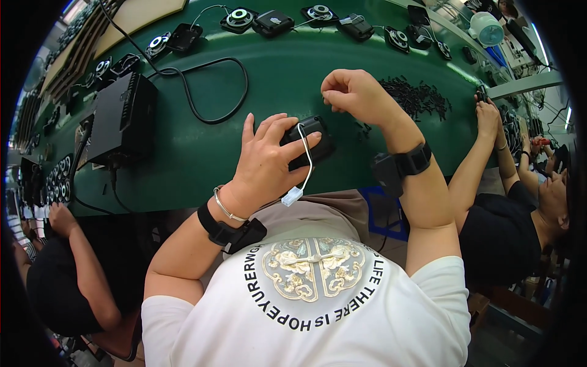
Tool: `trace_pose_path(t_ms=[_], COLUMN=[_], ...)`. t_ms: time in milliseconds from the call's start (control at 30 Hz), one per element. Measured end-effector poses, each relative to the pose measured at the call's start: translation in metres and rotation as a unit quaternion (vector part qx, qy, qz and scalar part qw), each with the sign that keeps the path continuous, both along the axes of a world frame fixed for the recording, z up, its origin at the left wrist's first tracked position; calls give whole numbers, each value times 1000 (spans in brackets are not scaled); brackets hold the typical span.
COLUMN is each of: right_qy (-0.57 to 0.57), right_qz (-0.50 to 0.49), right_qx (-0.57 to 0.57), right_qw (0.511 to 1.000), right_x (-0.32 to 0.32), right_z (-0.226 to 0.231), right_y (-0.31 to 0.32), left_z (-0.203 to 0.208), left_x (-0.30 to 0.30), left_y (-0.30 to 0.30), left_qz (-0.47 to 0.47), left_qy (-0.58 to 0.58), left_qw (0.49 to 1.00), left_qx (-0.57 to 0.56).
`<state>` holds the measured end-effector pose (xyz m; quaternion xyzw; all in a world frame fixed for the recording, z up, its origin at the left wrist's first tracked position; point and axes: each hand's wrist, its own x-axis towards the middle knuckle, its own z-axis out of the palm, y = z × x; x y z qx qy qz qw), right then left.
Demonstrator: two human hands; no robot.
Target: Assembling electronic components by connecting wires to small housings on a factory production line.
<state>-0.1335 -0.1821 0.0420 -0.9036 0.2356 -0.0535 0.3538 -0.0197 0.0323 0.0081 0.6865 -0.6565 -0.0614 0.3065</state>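
Observation:
My left hand point(264, 156) lies over a small black plastic housing point(318, 136) near the table's front edge, its fingers holding it down. Out of the housing comes a white cable point(310, 160) that loops across my fingers and ends in a white plug point(292, 196). Above and to the right of the housing, my right hand point(361, 95) hangs with thumb and fingertips pinched. Whatever may be between those fingertips is too small to make out. Beside my right wrist lies a pile of small black pieces point(416, 101), with a few strays point(363, 129) nearer the housing.
A black box-shaped unit point(125, 116) stands at the left, and a black cable point(244, 85) curls over the green table point(202, 165). Along the far side lie several round speakers point(238, 18) wired to black housings point(273, 22). Co-workers sit at left point(67, 281) and right point(507, 232).

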Motion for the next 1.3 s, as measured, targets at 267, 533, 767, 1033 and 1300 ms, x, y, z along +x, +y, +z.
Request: trace_pose_path(t_ms=[267, 533, 767, 1033, 1300], right_qy=[-8, 49, 41, 128, -25], right_qz=[187, 221, 223, 226, 116], right_qx=[187, 58, 31, 133, 22], right_qw=[964, 972, 973, 957, 993], right_x=[20, 28, 34, 45, 32], right_z=[25, 26, 26, 28, 14], right_y=[27, 35, 36, 20, -49], left_z=[5, 3, 1, 10, 10], left_x=[-6, -5, -2, -3, -3], left_y=[1, 1, 2, 1, -2], left_qz=[12, 10, 4, -4, 2], left_qy=[-18, -22, -23, -52, -34], left_qw=[1000, 1000, 1000, 999, 999], left_qx=[0, 7, 4, 11, -13])
